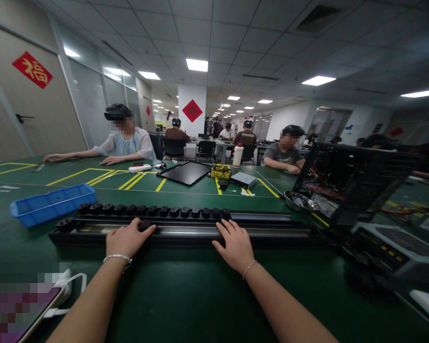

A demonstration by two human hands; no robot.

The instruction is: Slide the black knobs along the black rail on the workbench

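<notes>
Directly under the right hand (235,245) lies a rail (186,232).

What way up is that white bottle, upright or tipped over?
Upright: the white bottle has its red cap at the top and its body below.

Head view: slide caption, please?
Left hand at a small black block, right hand on a long black rail, blue tray nearby.

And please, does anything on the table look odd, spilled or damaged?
Nothing looks clearly spilled or damaged. One black module oddly sits at the left end of the front rail, apart from the row of modules behind it. At right, the computer case stands open, its insides exposed.
</notes>
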